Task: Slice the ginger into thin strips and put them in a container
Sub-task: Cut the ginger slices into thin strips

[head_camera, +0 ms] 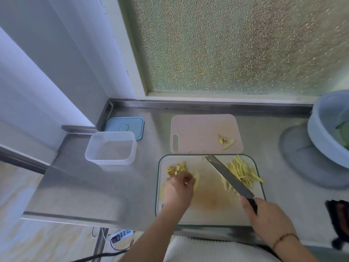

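Soft daylight comes through the frosted, pebbled glass window (236,44) at twelve o'clock, which glitters with grainy speckle. The brushed stainless-steel bench (85,182) carries a pale sheen and a diffuse grey shadow beside the pale blue plastic basin (321,135) at three o'clock. Wide-angle distortion bends straight lines toward the edges. The whole picture is slightly soft, and the left hand (178,191) is smeared by motion blur.

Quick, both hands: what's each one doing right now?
Left hand: fingers curled at a ginger slice on the board; grip cannot be told.
Right hand: grips the knife handle.
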Available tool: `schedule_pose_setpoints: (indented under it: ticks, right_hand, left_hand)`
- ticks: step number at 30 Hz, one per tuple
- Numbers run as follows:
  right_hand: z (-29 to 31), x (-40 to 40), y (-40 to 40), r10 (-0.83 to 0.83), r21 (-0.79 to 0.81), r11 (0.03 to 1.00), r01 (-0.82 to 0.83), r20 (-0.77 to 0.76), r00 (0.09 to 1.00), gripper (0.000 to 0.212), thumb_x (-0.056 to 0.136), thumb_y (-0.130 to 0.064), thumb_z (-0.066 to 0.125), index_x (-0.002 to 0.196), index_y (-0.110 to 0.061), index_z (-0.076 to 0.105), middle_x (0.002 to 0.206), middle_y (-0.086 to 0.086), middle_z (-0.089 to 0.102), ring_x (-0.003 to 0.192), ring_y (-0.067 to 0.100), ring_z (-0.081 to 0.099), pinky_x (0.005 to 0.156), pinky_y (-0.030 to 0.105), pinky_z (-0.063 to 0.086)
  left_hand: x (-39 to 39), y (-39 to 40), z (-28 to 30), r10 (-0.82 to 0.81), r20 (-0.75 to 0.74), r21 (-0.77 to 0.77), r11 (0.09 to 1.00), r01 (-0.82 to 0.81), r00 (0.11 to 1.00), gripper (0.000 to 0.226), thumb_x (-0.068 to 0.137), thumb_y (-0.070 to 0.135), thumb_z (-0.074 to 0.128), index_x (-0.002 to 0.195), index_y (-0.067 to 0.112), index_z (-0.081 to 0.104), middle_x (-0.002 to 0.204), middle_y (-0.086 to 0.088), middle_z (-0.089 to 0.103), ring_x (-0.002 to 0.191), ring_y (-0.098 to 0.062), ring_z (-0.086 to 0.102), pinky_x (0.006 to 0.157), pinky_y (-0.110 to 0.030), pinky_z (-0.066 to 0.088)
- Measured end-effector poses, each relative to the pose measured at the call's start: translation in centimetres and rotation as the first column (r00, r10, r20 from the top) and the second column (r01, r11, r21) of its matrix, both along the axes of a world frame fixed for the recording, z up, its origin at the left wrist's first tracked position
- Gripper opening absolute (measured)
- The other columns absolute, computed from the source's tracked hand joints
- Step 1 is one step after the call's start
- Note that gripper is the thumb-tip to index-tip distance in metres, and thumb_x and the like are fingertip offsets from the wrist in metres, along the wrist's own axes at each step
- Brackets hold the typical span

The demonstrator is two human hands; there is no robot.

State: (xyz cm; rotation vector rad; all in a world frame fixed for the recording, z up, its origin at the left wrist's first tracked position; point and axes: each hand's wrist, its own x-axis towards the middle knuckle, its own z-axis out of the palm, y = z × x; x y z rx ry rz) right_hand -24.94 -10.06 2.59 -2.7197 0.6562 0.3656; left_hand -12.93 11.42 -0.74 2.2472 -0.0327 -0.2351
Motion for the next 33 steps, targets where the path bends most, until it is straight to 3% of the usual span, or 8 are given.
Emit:
schedule_pose_setpoints:
  ticks: [3, 6, 11, 14, 19, 23, 27, 33]
  right_hand:
    - [-0.2, -0.4, -0.3, -0.046, 0.024, 0.999, 0.045, 0.013, 0.999, 0.067, 0.081, -0.074, 0.012, 0.073, -0.023, 0.054, 0.064, -0.003, 0.060, 0.061, 0.010, 0.057, 0.058, 0.027, 0.049]
    - [-0.1, -0.7, -0.3, -0.057, 0.036, 0.998, 0.057, -0.016, 0.998, 0.065, 0.084, -0.073, 0.015, 0.072, -0.023, 0.055, 0.064, -0.003, 0.061, 0.061, 0.009, 0.058, 0.058, 0.026, 0.049]
    - [0.4, -1.0, -0.3, -0.058, 0.060, 0.996, 0.059, -0.027, 0.998, 0.064, 0.084, -0.071, 0.015, 0.071, -0.023, 0.054, 0.063, -0.002, 0.061, 0.060, 0.009, 0.058, 0.052, 0.022, 0.043]
    - [0.3, -1.1, -0.5, -0.068, 0.070, 0.995, 0.070, -0.028, 0.997, 0.065, 0.082, -0.073, 0.014, 0.069, -0.023, 0.054, 0.061, -0.001, 0.060, 0.059, 0.011, 0.058, 0.055, 0.026, 0.048]
    - [0.1, -1.2, -0.4, -0.054, 0.083, 0.995, 0.056, -0.029, 0.998, 0.068, 0.077, -0.075, 0.011, 0.069, -0.022, 0.052, 0.061, 0.000, 0.060, 0.059, 0.011, 0.058, 0.054, 0.025, 0.046]
    - [0.0, -1.3, -0.5, -0.046, 0.083, 0.995, 0.049, -0.041, 0.998, 0.071, 0.076, -0.076, 0.010, 0.067, -0.020, 0.053, 0.058, 0.001, 0.060, 0.057, 0.011, 0.058, 0.051, 0.024, 0.044]
    - [-0.1, -1.3, -0.8, -0.043, 0.085, 0.995, 0.044, -0.015, 0.999, 0.083, 0.073, -0.084, 0.000, 0.064, -0.020, 0.053, 0.055, 0.001, 0.058, 0.054, 0.010, 0.056, 0.048, 0.023, 0.040]
    - [-0.4, -1.1, -1.1, -0.048, 0.079, 0.996, 0.047, 0.003, 0.999, 0.082, 0.074, -0.083, 0.000, 0.064, -0.020, 0.053, 0.055, 0.001, 0.058, 0.055, 0.012, 0.057, 0.049, 0.024, 0.040]
  left_hand:
    - [-0.6, -1.9, -1.3, -0.216, -0.079, 0.072, 0.973, 0.221, 0.973, 0.021, 0.097, 0.016, 0.061, 0.113, 0.015, 0.074, 0.099, -0.003, 0.075, 0.086, -0.019, 0.067, 0.080, -0.026, 0.054]
    - [-0.9, -1.5, -2.9, -0.393, 0.080, 0.251, 0.897, 0.363, 0.916, 0.020, 0.083, 0.011, 0.060, 0.094, 0.012, 0.077, 0.087, -0.005, 0.072, 0.080, -0.030, 0.067, 0.072, -0.041, 0.058]
    - [0.5, 3.6, -4.0, -0.082, 0.363, 0.204, 0.979, 0.006, 0.928, 0.018, 0.072, 0.008, 0.069, 0.087, 0.013, 0.076, 0.082, -0.003, 0.069, 0.068, -0.029, 0.061, 0.058, -0.034, 0.053]
    - [2.0, 6.2, -4.2, 0.072, 0.303, 0.191, 0.972, -0.135, 0.950, 0.019, 0.082, 0.008, 0.077, 0.101, 0.008, 0.075, 0.096, -0.007, 0.073, 0.081, -0.033, 0.064, 0.070, -0.041, 0.056]
    - [3.3, 5.2, -3.8, 0.023, 0.289, 0.201, 0.976, -0.084, 0.957, 0.025, 0.079, 0.013, 0.085, 0.102, 0.011, 0.075, 0.088, -0.002, 0.074, 0.082, -0.031, 0.066, 0.077, -0.042, 0.054]
    - [2.6, 3.6, -3.5, 0.050, 0.371, 0.122, 0.987, -0.102, 0.927, 0.018, 0.083, 0.012, 0.073, 0.101, 0.012, 0.072, 0.097, -0.004, 0.070, 0.083, -0.030, 0.061, 0.075, -0.037, 0.051]
    - [1.8, 4.7, -3.1, 0.257, 0.263, 0.010, 0.963, -0.269, 0.930, 0.032, 0.080, -0.012, 0.063, 0.108, 0.003, 0.067, 0.098, -0.009, 0.067, 0.090, -0.032, 0.060, 0.081, -0.036, 0.045]
    - [-0.4, 8.0, -4.1, 0.024, 0.258, 0.270, 0.958, -0.096, 0.966, 0.021, 0.074, 0.011, 0.063, 0.092, 0.009, 0.073, 0.085, -0.005, 0.070, 0.074, -0.031, 0.064, 0.073, -0.040, 0.050]
